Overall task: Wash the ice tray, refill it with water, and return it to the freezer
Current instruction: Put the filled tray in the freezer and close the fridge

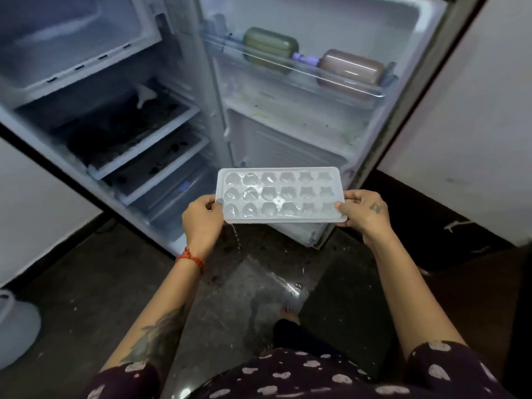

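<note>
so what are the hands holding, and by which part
The ice tray, by its two short ends: left hand on the left end, right hand on the right.

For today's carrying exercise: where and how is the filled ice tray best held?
Grip the ice tray by its two short end rims, hands coming from either side, as the left hand and right hand do. It is long, shallow, and dripping at one corner, so keep it level.

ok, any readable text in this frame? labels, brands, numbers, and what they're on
None readable.
Green container and pink container on the door shelf: no label legible.
Ice tray: plain white, no marking visible.
Right hand: a small dark mark on its back, too blurred to read.
Blue patch on the lower fridge drawer: blurred.
</note>
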The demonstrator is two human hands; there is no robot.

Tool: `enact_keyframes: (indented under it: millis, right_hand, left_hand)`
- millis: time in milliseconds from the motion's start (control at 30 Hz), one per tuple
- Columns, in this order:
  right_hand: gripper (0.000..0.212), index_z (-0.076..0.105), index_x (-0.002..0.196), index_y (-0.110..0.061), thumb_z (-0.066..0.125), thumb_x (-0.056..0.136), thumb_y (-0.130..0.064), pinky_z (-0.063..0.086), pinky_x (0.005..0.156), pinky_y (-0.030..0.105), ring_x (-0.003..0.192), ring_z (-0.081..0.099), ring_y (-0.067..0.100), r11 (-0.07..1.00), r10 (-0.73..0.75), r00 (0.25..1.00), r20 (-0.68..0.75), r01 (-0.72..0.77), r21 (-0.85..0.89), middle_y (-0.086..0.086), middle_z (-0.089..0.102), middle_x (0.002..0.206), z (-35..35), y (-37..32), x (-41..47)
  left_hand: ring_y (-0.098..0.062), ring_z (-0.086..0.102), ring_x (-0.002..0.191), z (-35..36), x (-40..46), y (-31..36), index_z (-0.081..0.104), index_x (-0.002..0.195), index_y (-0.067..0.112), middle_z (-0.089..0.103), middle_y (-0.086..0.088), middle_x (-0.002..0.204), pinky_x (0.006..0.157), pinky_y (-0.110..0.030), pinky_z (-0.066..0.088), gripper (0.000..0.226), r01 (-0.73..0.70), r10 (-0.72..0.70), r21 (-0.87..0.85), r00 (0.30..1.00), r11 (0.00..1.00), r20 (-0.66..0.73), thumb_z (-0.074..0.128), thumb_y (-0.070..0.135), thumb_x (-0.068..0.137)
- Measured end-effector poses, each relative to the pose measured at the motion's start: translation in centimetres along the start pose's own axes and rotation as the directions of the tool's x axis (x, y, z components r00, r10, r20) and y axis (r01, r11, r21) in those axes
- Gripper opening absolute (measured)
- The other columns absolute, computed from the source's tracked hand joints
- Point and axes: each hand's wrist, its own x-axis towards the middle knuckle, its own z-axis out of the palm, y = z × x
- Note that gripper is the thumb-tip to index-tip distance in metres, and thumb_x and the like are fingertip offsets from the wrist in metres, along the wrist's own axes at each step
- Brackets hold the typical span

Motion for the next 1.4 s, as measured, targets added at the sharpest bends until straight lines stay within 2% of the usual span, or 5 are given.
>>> enact_keyframes:
  millis: [267, 433, 700, 1200, 1400]
  right_hand:
    - [0.015, 0.065, 0.099, -0.007, 0.064, 0.085, -0.002, 0.058, 0.071, 0.040, 0.073, 0.067, 0.019, 0.992, -0.099, 0.960, 0.264, 0.115, -0.045, 0.000, 0.067, 0.079, 5.6, -4.2, 5.8]
    - [0.013, 0.061, 0.088, -0.015, 0.064, 0.085, -0.003, 0.058, 0.073, 0.042, 0.075, 0.066, 0.021, 0.980, -0.162, 0.915, 0.369, 0.193, -0.050, 0.000, 0.066, 0.077, 8.6, -7.8, 8.3]
    - [0.019, 0.060, 0.075, -0.016, 0.065, 0.084, -0.001, 0.057, 0.072, 0.043, 0.081, 0.065, 0.028, 0.966, -0.219, 0.855, 0.469, 0.258, -0.019, 0.001, 0.063, 0.077, 13.6, -13.6, 11.3]
    - [0.008, 0.064, 0.085, -0.007, 0.063, 0.085, 0.001, 0.058, 0.064, 0.034, 0.074, 0.065, 0.025, 0.949, -0.264, 0.802, 0.536, 0.315, -0.005, 0.011, 0.065, 0.084, 24.5, -21.9, 12.9]
    - [0.010, 0.063, 0.079, -0.006, 0.065, 0.085, 0.001, 0.058, 0.051, 0.024, 0.067, 0.063, 0.021, 0.953, -0.248, 0.800, 0.546, 0.304, -0.012, 0.009, 0.064, 0.076, 28.4, -25.3, 13.6]
  left_hand:
    - [-0.034, 0.068, 0.077, -2.6, 2.6, 0.0, 0.059, 0.065, 0.029, 0.062, -0.001, 0.065, 0.077, -0.044, 0.056, 0.030, 0.138, -0.151, -0.076, 0.970, 0.987, -0.192, 0.054, 0.016, 0.092]
    - [-0.029, 0.069, 0.081, -3.6, 4.6, -0.1, 0.070, 0.103, 0.009, 0.063, 0.001, 0.073, 0.080, -0.038, 0.056, 0.019, 0.202, -0.237, -0.146, 0.927, 0.968, -0.292, 0.054, 0.015, 0.094]
    - [-0.023, 0.067, 0.067, -6.4, 7.3, 0.6, 0.059, 0.069, 0.019, 0.060, -0.001, 0.068, 0.079, -0.040, 0.057, 0.025, 0.228, -0.293, -0.201, 0.868, 0.953, -0.401, 0.055, 0.013, 0.092]
    - [-0.005, 0.063, 0.048, -15.4, 15.5, 0.4, 0.058, 0.063, 0.021, 0.062, 0.006, 0.069, 0.083, -0.047, 0.056, 0.031, 0.151, -0.302, -0.328, 0.826, 0.932, -0.476, 0.056, 0.013, 0.092]
    - [-0.019, 0.068, 0.065, -18.8, 18.8, 0.5, 0.061, 0.064, 0.018, 0.070, -0.010, 0.091, 0.082, -0.043, 0.057, 0.030, 0.103, -0.281, -0.360, 0.827, 0.927, -0.487, 0.057, 0.011, 0.092]
